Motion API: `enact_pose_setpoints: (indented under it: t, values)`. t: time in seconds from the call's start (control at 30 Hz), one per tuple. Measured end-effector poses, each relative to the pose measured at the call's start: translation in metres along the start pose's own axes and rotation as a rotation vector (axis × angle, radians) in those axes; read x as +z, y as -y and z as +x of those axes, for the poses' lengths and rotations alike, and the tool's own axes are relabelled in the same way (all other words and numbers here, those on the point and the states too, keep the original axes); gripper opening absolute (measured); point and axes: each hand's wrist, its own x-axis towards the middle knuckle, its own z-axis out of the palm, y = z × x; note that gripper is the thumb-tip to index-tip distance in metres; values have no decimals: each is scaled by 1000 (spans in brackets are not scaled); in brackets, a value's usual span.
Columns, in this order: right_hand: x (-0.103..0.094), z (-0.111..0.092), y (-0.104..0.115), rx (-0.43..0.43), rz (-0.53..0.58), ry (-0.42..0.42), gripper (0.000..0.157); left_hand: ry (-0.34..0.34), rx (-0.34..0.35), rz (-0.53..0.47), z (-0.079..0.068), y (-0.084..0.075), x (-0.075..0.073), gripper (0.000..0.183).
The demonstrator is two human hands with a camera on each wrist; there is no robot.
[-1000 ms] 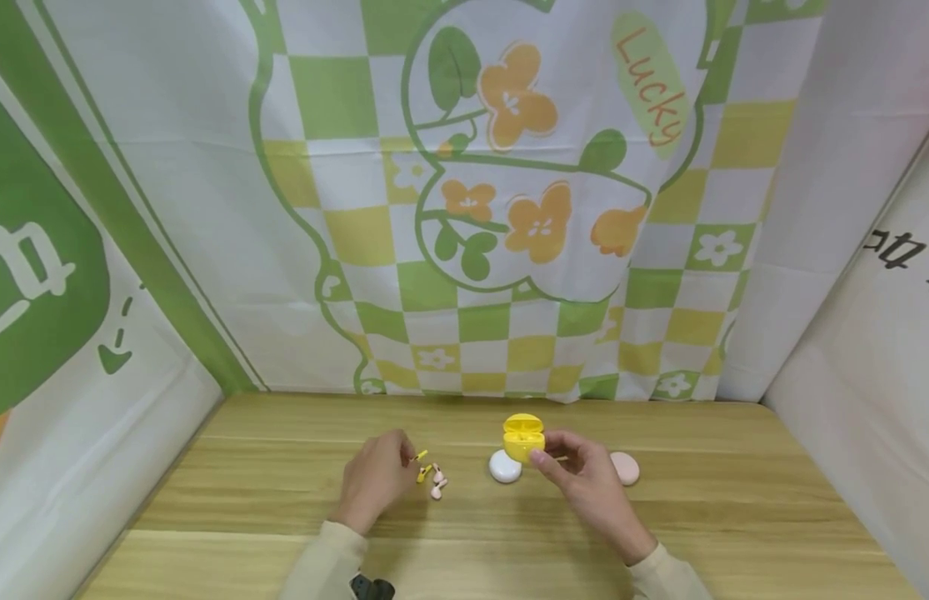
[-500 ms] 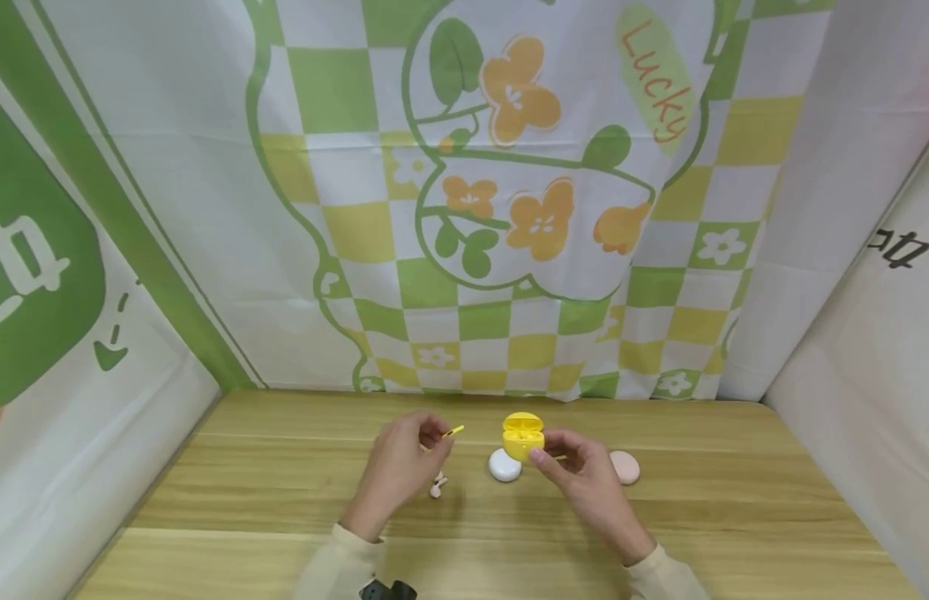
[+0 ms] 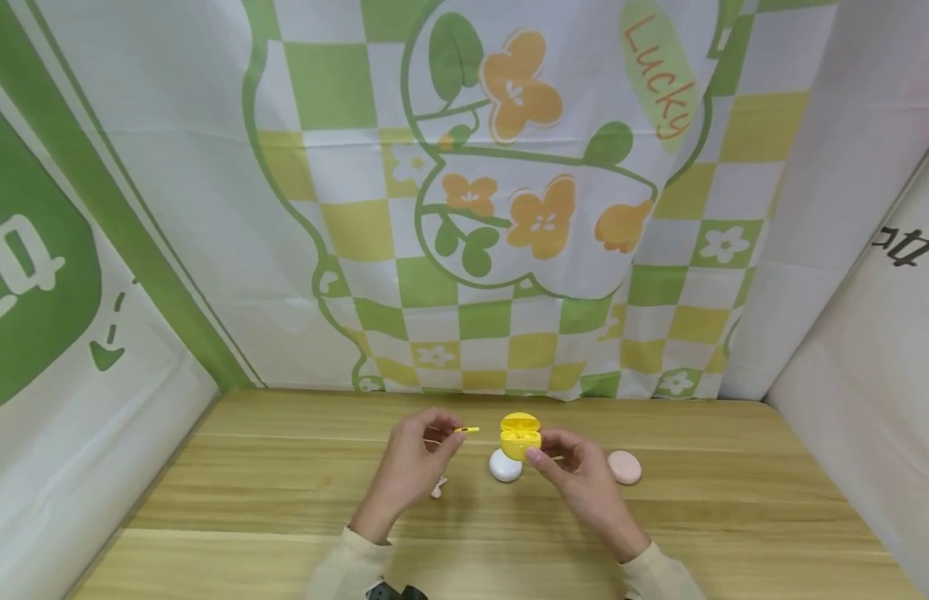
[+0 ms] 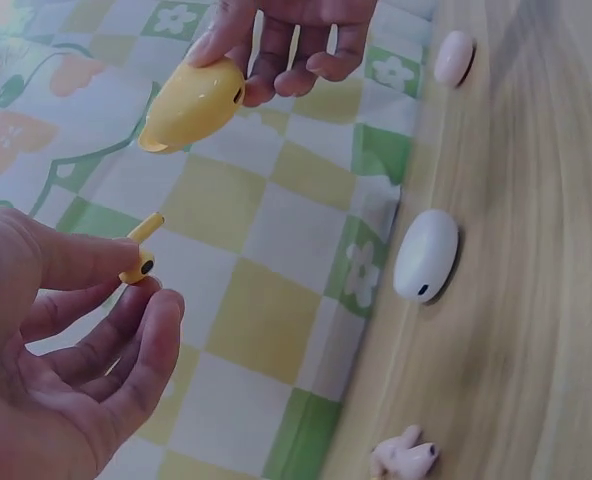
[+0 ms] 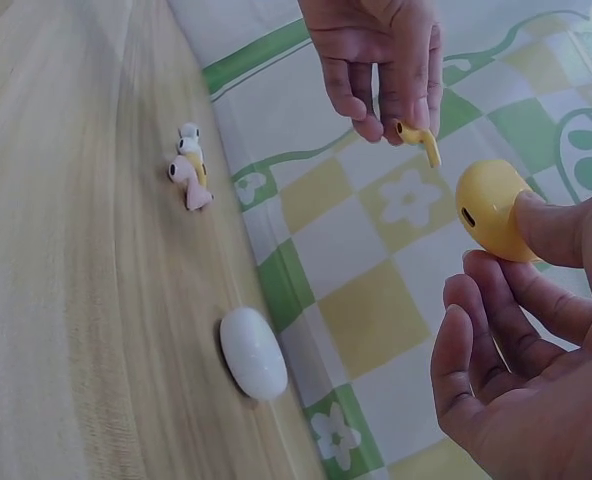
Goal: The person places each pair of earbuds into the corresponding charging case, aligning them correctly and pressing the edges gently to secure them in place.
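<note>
Between thumb and fingertips my left hand (image 3: 413,465) pinches a yellow earbud (image 3: 471,429), its stem pointing toward the case. My right hand (image 3: 587,483) holds a round yellow charging case (image 3: 520,442) by its side, raised above the table. In the head view the case's lid stands up and its inside faces me. A small gap separates the earbud from the case, as the right wrist view also shows. Loose earbuds lie below my left hand: pink ones (image 5: 183,172), white ones (image 5: 188,138) and a yellow one (image 5: 200,170), partly hidden in the head view.
A white charging case (image 3: 505,466) lies closed on the wooden table (image 3: 734,517), below and behind the yellow case. Right of it, past my right hand, is a closed pink case (image 3: 625,467). A checked cloth (image 3: 486,321) hangs along the table's back edge.
My left hand has lifted a yellow earbud from the loose earbuds and carried it up and right toward the case. My right hand has stayed almost still with the open case.
</note>
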Motion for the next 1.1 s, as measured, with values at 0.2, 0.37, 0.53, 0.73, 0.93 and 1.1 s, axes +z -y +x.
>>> enact_pose_setpoints:
  t: [0.2, 0.37, 0.53, 0.73, 0.93, 1.1]
  values:
    - [1, 1, -7, -7, -10, -9, 17, 10, -25, -131, -1, 6, 5, 10]
    - [1, 1, -10, -21, -2, -10, 16, 21, -49, -217, -1, 7, 8, 11]
    - [1, 1, -11, -36, -1, -6, 18, 20, -50, -235, -1, 6, 8, 12]
    - [2, 2, -10, -21, -4, -1, 17, 36, -49, -265, 0, 4, 8, 15]
    - [4, 3, -12, -37, 2, -8, 17, 20, -42, -266, 1, 3, 9, 17]
    - [5, 4, -17, -27, 11, -25, 17, -8, -62, -290, 1, 4, 11, 16]
